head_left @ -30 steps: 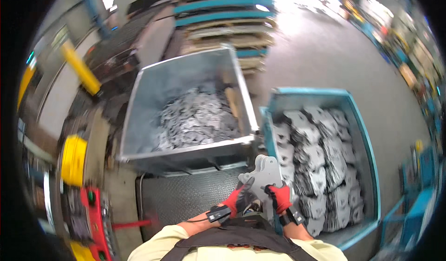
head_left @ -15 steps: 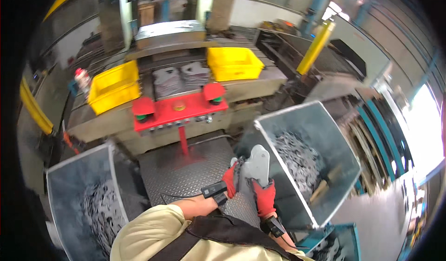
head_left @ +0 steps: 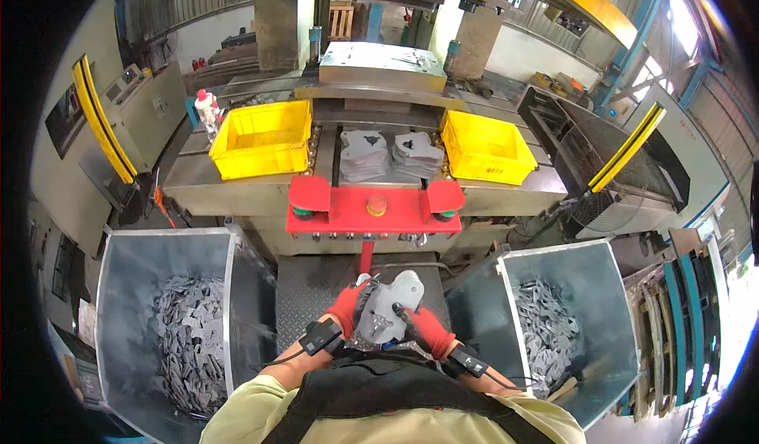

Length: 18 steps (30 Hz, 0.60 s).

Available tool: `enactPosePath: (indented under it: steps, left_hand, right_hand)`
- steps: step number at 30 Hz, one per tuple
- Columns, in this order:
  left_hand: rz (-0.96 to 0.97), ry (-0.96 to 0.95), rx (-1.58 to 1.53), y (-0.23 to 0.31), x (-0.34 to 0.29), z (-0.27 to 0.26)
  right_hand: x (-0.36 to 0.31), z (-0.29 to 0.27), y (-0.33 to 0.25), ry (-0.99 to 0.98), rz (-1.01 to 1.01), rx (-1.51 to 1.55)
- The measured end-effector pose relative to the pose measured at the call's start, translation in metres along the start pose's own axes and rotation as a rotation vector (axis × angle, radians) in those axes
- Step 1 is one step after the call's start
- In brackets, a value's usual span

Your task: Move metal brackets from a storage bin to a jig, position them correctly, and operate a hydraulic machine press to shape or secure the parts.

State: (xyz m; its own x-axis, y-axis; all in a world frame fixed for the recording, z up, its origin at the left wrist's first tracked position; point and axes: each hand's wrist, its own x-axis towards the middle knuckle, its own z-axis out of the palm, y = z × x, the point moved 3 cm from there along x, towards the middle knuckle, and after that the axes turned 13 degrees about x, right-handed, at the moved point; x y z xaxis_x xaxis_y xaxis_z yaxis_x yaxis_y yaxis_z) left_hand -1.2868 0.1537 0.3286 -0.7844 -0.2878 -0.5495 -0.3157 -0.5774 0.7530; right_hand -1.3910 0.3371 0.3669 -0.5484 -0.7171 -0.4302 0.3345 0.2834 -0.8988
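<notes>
Close in front of my body, both gloved hands hold a flat grey metal plate (head_left: 402, 289) with rounded lobes and a dark cut-out in its lower part. My left hand (head_left: 348, 305), in a red glove with dark fingers, is closed on the plate's left edge. From the right side, my right hand (head_left: 428, 330) grips it, its dark fingertips lying over the face. Whether more than one plate is in my hands I cannot tell. Beyond, on the press bed, lie two stacks of similar plates, a left stack (head_left: 364, 156) and a right stack (head_left: 417, 155).
A red control stand (head_left: 348, 221) with a yellow-ringed button rises ahead. Yellow crates, one left (head_left: 263, 159) and one right (head_left: 489, 162), flank the stacks. Grey metal bins with scrap pieces stand at my left (head_left: 229, 302) and right (head_left: 512, 317). A bottle (head_left: 207, 112) stands behind the left crate.
My view has swung to the left. The plate and both hands have moved from beside the right bin to the middle, close to my body. Both hands still hold the plate.
</notes>
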Motion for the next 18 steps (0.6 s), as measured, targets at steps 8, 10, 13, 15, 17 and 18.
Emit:
enactPosePath:
  steps: [8,10,13,15,17,18]
  left_hand:
    - [0.207,0.031,0.294,0.088,0.131,0.051]
    - [0.166,0.008,0.317,0.132,0.151,0.089]
    - [0.203,0.103,0.647,0.175,0.19,0.104]
    - [0.229,0.075,0.728,0.207,0.212,0.115]
    - [0.286,0.103,0.894,0.231,0.236,0.108]
    - [0.283,0.099,0.9,0.243,0.246,0.105]
  right_hand:
    - [0.094,-0.086,-0.033,-0.037,-0.199,-0.094]
    - [0.128,-0.114,-0.039,-0.092,-0.049,-0.173]
    - [0.15,-0.126,-0.091,-0.03,-0.076,0.155]
    - [0.17,-0.129,-0.107,-0.056,-0.013,0.386]
    - [0.179,-0.125,-0.146,-0.158,0.088,0.569]
    - [0.186,-0.126,-0.159,-0.155,0.088,0.576]
